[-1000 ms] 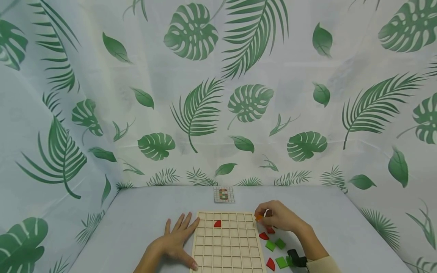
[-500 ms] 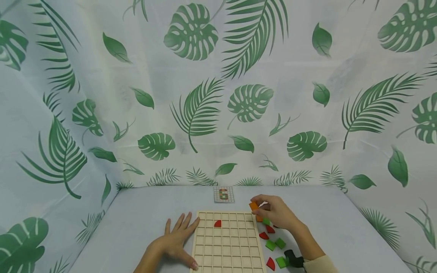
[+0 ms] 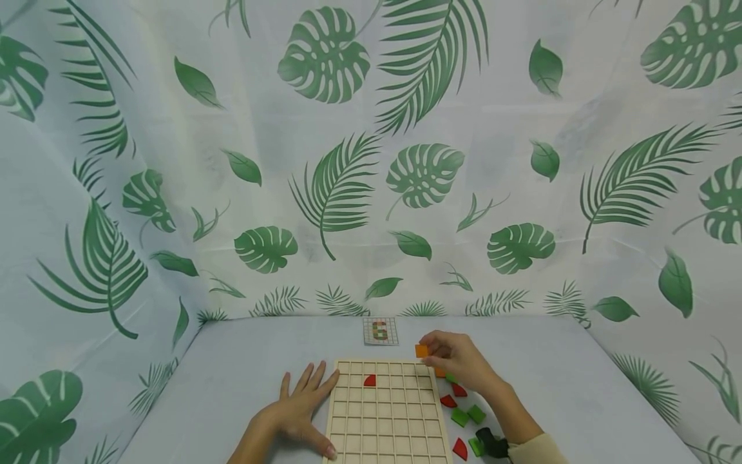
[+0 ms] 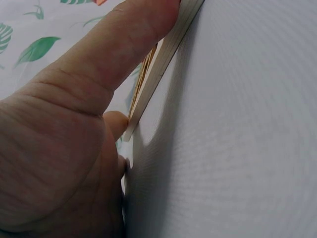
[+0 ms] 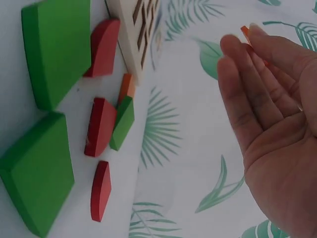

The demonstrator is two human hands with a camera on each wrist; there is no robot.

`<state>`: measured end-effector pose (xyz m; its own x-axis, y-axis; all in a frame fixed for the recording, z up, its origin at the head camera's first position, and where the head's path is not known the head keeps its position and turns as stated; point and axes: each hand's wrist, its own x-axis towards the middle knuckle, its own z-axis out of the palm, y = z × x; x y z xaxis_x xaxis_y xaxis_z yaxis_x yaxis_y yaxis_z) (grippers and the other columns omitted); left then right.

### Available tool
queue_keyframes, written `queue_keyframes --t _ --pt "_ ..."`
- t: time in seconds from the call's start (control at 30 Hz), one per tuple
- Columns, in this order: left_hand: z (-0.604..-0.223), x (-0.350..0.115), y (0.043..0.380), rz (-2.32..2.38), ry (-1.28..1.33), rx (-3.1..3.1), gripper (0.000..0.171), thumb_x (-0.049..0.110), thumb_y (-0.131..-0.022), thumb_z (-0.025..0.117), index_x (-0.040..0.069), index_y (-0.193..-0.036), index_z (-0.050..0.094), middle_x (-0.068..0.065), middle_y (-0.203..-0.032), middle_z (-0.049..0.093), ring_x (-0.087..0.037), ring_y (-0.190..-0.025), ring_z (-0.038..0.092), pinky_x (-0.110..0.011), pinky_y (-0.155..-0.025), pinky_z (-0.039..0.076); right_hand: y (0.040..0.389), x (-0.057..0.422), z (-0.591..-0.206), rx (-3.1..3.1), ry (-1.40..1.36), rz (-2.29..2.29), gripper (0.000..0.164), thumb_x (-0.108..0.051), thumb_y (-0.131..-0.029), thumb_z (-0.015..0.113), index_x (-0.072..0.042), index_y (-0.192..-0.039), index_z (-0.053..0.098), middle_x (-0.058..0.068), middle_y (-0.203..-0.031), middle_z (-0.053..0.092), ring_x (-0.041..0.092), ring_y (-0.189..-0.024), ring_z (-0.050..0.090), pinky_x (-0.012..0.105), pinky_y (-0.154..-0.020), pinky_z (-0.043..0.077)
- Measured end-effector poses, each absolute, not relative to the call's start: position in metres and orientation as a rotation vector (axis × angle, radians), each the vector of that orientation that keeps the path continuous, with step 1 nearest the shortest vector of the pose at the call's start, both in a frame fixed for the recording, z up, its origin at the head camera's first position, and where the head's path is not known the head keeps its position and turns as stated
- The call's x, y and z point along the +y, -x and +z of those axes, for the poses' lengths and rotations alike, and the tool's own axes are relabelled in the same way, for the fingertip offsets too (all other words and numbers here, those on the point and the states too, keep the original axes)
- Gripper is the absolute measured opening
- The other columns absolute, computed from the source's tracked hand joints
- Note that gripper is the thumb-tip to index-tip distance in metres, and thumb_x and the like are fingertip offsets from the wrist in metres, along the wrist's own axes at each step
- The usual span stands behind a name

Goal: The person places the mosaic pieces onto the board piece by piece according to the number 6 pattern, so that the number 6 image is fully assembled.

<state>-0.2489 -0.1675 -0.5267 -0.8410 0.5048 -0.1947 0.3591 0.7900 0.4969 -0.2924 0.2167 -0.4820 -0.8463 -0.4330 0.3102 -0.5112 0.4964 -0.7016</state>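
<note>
With thumb and fingers, my right hand [image 3: 458,364] pinches an orange square tile [image 3: 421,350] above the far right corner of a pale wooden grid board [image 3: 400,409]. Only a sliver of that orange tile [image 5: 245,32] shows in the right wrist view. My left hand [image 3: 292,412] lies spread at the board's left side, its thumb and index fingertip touching the edge. The left wrist view shows the thumb [image 4: 124,44] against the board's side [image 4: 148,89]. One red quarter-circle piece [image 3: 370,381] sits in a cell of the second row from the far edge.
Right of the board lie green squares [image 3: 460,417], red quarter-circle pieces [image 3: 460,449] and another orange tile [image 3: 440,372]. A small printed card [image 3: 380,331] with a coloured figure like a 6 lies beyond the board. Leaf-patterned cloth [image 3: 417,174] surrounds the table.
My right hand has lifted the orange tile from the loose pieces and moved it left and away, over the board's far right corner. The left hand has stayed still.
</note>
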Motion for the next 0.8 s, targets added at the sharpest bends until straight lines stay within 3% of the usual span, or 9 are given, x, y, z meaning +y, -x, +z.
queue_keyframes --t 0.1,0.27,0.47,0.63,0.8 --pt "-0.526 -0.168 0.248 0.647 -0.661 2.664 0.141 0.072 -0.058 0.091 0.023 -0.168 0.017 -0.019 -0.175 0.001 -0.047 -0.161 -0.006 -0.082 -0.113 -0.015 0.292 0.21 -0.483 -2.625 -0.857 1.229 0.022 -0.02 -0.093 0.08 -0.014 -0.113 0.075 -0.006 -0.094 0.075 0.004 -0.077 0.066 0.025 -0.068 0.059" --pt "-0.524 -0.168 0.248 0.647 -0.66 2.665 0.141 0.072 -0.058 0.09 0.023 -0.168 0.018 -0.02 -0.175 0.002 -0.047 -0.161 -0.005 -0.082 -0.114 -0.014 0.291 0.2 -0.487 -2.607 -0.858 1.228 0.023 -0.027 -0.092 0.081 -0.014 -0.11 0.078 -0.008 -0.092 0.076 0.003 -0.075 0.067 0.024 -0.065 0.058" --pt "-0.524 -0.168 0.248 0.653 -0.658 2.663 0.141 0.071 -0.059 0.091 0.023 -0.168 0.017 -0.02 -0.175 0.001 -0.047 -0.161 -0.006 -0.081 -0.114 -0.014 0.29 0.186 -0.487 -2.595 -0.867 1.252 0.024 -0.02 -0.091 0.082 -0.009 -0.112 0.078 -0.004 -0.092 0.077 0.003 -0.074 0.069 0.023 -0.067 0.06" --pt "-0.525 -0.168 0.247 0.65 -0.659 2.662 0.141 0.072 -0.058 0.091 0.023 -0.168 0.017 -0.019 -0.175 0.001 -0.046 -0.161 -0.006 -0.081 -0.114 -0.014 0.291 0.175 -0.483 -2.622 -0.819 1.349 0.024 -0.014 -0.09 0.082 -0.007 -0.114 0.078 -0.004 -0.087 0.075 0.009 -0.073 0.071 0.025 -0.067 0.061" --pt "-0.524 -0.167 0.247 0.643 -0.658 2.668 0.141 0.071 -0.058 0.091 0.023 -0.168 0.017 -0.019 -0.175 0.002 -0.047 -0.161 -0.005 -0.081 -0.114 -0.014 0.292 0.164 -0.478 -2.66 -0.763 1.413 0.025 -0.009 -0.091 0.078 -0.004 -0.116 0.076 0.001 -0.088 0.075 0.024 -0.077 0.075 0.033 -0.067 0.063"
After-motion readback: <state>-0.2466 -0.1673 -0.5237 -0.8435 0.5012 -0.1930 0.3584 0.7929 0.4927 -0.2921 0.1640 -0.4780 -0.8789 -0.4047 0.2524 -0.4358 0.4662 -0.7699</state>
